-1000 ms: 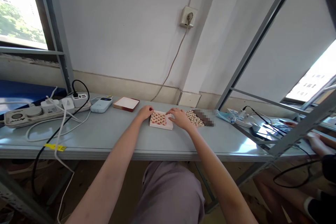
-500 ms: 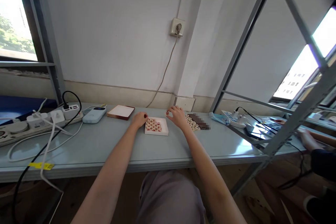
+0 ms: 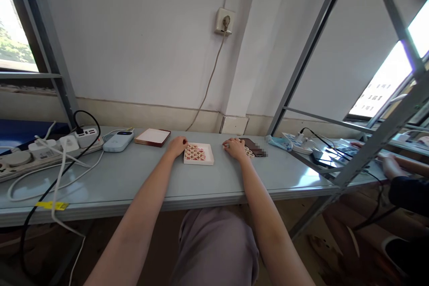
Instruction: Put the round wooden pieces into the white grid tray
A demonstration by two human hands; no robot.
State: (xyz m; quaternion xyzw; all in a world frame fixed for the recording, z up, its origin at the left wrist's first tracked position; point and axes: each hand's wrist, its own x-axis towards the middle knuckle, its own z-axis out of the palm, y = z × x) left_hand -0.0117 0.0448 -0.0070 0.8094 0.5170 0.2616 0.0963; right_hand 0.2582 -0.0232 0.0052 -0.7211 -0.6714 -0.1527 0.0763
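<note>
Had the white box (image 3: 209,154) on the grey table (image 3: 197,183) at twelve o'clock, with red-marked pieces (image 3: 195,153) crowded toward its nine o'clock side. Had the left hand (image 3: 177,146) by its ten o'clock corner with fingers bent; could not tell how narrowly, or on what. Had the right hand (image 3: 235,147) apart, at three o'clock, loosely curled; could not tell of any grip. Saw more pieces (image 3: 250,153) just beside it at four o'clock.

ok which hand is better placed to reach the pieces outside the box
Right, likely: the right hand lies beside those pieces, the left hand at the left edge of the white box.
</note>
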